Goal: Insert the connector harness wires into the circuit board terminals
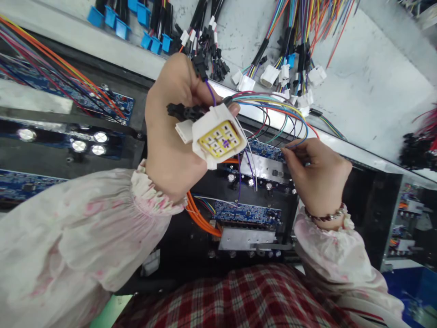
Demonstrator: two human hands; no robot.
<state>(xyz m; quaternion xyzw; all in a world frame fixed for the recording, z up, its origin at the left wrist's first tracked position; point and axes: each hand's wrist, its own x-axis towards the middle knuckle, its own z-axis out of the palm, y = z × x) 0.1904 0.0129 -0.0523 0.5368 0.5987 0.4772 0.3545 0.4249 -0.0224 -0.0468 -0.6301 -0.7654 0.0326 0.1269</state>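
Observation:
My left hand (180,132) is closed round a wire harness. From it hangs a white connector (201,136) with a yellow face, along with smaller black plugs (184,110). Coloured wires (269,99) run rightward from the left fingers in a loose arc. At the far end of the arc my right hand (314,171) pinches a blue wire (302,142) between thumb and finger. Beneath the wires lies a blue circuit board (266,149) with a metal plate on it. Purple and white loose ends dangle below the connector. The left fingertips are partly hidden behind the harness.
Another circuit board (247,213) with thick orange wires (201,218) lies nearer to me. More boards (82,91) sit at left. Across the top, a pale metal ledge (372,95) carries several harnesses with white plugs (269,76) and blue plugs (122,28). A blue bin (423,291) stands lower right.

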